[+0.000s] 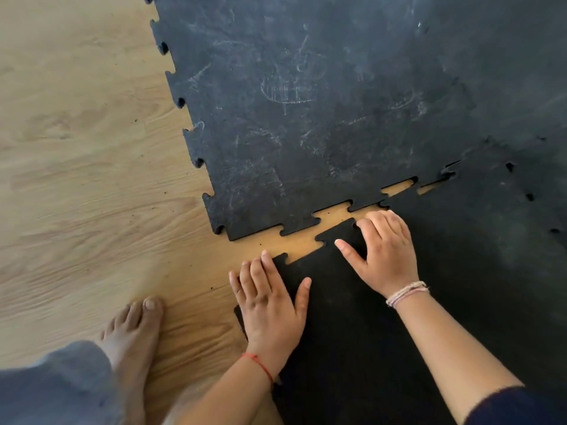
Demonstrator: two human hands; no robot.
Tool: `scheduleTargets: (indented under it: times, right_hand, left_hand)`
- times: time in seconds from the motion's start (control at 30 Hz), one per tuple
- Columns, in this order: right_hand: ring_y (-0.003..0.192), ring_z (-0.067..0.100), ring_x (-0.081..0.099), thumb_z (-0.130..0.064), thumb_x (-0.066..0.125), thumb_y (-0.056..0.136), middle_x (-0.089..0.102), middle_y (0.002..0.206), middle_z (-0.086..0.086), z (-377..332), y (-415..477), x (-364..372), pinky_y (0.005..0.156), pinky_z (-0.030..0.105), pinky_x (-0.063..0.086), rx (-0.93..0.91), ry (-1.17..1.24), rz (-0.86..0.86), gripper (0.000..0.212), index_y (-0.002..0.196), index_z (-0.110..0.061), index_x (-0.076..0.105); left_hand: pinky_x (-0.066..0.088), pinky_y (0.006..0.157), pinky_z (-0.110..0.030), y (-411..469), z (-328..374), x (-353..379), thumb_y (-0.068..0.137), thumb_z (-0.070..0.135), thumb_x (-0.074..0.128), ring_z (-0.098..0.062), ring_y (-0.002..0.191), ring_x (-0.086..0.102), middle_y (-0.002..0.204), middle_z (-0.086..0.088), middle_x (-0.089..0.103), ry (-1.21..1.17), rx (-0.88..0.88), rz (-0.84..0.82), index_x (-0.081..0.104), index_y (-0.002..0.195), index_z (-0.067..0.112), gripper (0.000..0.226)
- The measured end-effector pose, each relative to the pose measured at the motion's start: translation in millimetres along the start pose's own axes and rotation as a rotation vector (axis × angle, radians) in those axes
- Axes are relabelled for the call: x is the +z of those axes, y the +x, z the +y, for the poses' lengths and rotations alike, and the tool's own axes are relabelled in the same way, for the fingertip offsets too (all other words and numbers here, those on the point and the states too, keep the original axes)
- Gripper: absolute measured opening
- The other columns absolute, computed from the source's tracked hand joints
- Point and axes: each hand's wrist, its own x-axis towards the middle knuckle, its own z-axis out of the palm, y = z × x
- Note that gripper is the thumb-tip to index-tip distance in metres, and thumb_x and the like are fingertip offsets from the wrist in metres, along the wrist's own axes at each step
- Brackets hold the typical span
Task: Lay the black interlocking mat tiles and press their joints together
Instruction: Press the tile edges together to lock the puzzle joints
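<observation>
Your left hand [270, 305] and right hand [385, 253] — each grip spread flat, clasping nothing — rest on the near tile [352, 326], its unjoined seam [334, 220] just beyond your fingertips.

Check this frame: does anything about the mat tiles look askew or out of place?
Yes. The near tile under the left hand and right hand sits askew to the scuffed tile: a wedge of wood floor shows between their teeth, wide at left, closing rightward.
</observation>
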Motion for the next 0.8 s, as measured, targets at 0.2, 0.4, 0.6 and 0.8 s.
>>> scheduleTargets:
  times: [0.2, 0.4, 0.6, 0.8]
  right_hand:
    - [0.081, 0.030, 0.056, -0.057, 0.037, 0.086, 0.062, 0.080, 0.012, -0.7, 15.2, 0.3, 0.086, 0.042, 0.038, 0.003, -0.031, 0.018, 0.055, 0.077, -0.007, 0.057]
    - [0.076, 0.028, 0.053, -0.064, 0.029, 0.083, 0.058, 0.068, 0.006, 0.4, 28.0, -3.3, 0.076, 0.039, 0.022, -0.014, -0.040, 0.019, 0.062, 0.065, -0.011, 0.056]
    - [0.066, 0.026, 0.052, -0.070, 0.030, 0.081, 0.051, 0.054, 0.003, 4.9, 35.3, -17.6, 0.071, 0.039, 0.021, -0.055, -0.017, 0.129, 0.067, 0.052, -0.013, 0.048]
    - [0.094, 0.032, 0.056, -0.056, 0.037, 0.090, 0.063, 0.095, 0.013, 1.3, 80.5, -38.8, 0.082, 0.037, 0.023, 0.063, 0.087, 0.354, 0.051, 0.082, -0.010, 0.059]
  left_hand:
    - [0.042, 0.077, -0.047, 16.4, -2.0, -6.1, 0.082, 0.050, 0.051, -0.033, 0.083, 0.046, 0.093, -0.016, 0.048, -0.072, 0.021, 0.084, 0.047, 0.096, 0.008, 0.045]
    - [0.039, 0.082, -0.044, 18.4, -2.3, -5.2, 0.086, 0.055, 0.042, -0.032, 0.093, 0.045, 0.103, -0.014, 0.045, -0.123, 0.025, 0.104, 0.043, 0.104, 0.010, 0.048]
    - [-0.003, 0.114, -0.035, -13.2, -9.0, 4.0, 0.092, 0.052, 0.022, -0.023, 0.141, 0.000, 0.155, -0.007, -0.005, -0.070, 0.379, 0.085, 0.007, 0.145, 0.008, 0.070]
    - [0.001, 0.114, -0.036, 29.9, -4.5, -5.0, 0.091, 0.050, 0.028, -0.021, 0.140, 0.000, 0.152, -0.004, 0.007, 0.035, 0.420, 0.044, 0.011, 0.144, 0.013, 0.067]
